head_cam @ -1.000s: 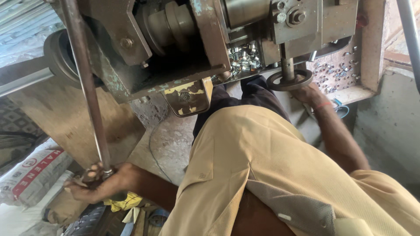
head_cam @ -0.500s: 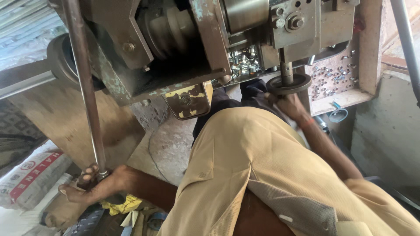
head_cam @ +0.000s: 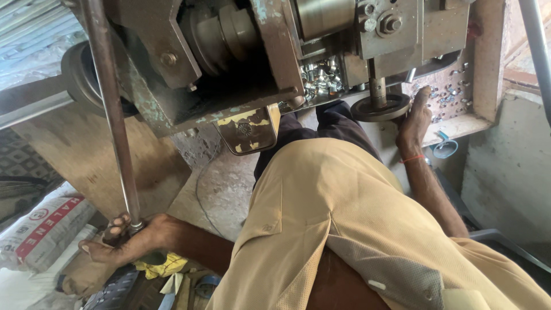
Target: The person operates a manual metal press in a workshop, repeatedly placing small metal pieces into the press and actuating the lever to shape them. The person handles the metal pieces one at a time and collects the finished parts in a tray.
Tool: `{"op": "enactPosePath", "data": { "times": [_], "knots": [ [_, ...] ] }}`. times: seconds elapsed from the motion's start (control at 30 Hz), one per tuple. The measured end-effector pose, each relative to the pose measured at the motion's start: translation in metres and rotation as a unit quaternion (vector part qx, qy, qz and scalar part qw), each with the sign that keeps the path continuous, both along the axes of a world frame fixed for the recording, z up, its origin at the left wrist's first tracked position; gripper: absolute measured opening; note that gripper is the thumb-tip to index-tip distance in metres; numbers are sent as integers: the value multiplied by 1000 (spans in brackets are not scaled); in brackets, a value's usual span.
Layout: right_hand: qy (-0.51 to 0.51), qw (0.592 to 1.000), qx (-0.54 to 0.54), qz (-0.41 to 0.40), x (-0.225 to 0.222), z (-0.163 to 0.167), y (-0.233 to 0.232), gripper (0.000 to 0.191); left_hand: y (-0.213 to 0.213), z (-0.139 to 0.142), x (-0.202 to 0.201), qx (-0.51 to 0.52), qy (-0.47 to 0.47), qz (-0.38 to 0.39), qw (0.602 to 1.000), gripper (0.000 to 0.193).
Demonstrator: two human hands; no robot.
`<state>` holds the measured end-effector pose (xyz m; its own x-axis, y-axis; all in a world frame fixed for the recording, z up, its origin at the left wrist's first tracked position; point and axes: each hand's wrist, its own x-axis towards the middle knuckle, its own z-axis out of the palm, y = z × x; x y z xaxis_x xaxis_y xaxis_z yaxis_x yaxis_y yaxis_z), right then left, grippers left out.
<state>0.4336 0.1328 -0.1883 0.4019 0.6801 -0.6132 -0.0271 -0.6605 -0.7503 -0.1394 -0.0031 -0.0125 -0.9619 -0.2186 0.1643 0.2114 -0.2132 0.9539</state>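
Note:
My left hand is closed around the lower end of a long steel rod that rises to the machine at the top left. My right hand, with a red thread on its wrist, lies against the right rim of a small round handwheel under the grey machine head. Its fingers stretch upward beside the wheel toward a perforated metal plate. My tan shirt and dark trousers fill the middle.
A heap of small shiny metal pieces sits inside the machine. A yellow-marked metal flap hangs below it. A belt pulley is at the left. Printed sacks, yellow rags and a concrete wall surround me.
My right hand has slid from under the handwheel to its right rim, and its fingers have straightened. My left hand stays on the rod's end. The view has shifted slightly.

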Motion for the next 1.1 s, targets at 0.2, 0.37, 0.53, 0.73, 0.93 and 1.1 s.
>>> {"op": "enactPosePath", "data": {
  "times": [0.2, 0.37, 0.53, 0.73, 0.93, 1.1],
  "knots": [
    [-71, 995, -62, 35, 6, 20, -12, 77, -1, 0, -1, -6, -15, -14, 1000, 43],
    [-17, 961, -182, 207, -31, 11, -34, 49, -1, 0, 3, -48, 13, -25, 998, 45],
    [-129, 873, -12, 471, -23, -7, -8, 33, 1, 3, 8, -56, 21, -32, 998, 49],
    [-51, 914, -170, 364, 13, 52, -4, 39, 7, 8, 10, -21, 11, -26, 999, 42],
    [-251, 636, 12, 730, -23, 10, 11, 31, -1, 7, 24, -25, 9, -55, 998, 45],
    [-217, 763, -78, 604, -8, -4, 31, 29, 1, 7, 23, -37, -3, -28, 999, 48]
  ]
}}
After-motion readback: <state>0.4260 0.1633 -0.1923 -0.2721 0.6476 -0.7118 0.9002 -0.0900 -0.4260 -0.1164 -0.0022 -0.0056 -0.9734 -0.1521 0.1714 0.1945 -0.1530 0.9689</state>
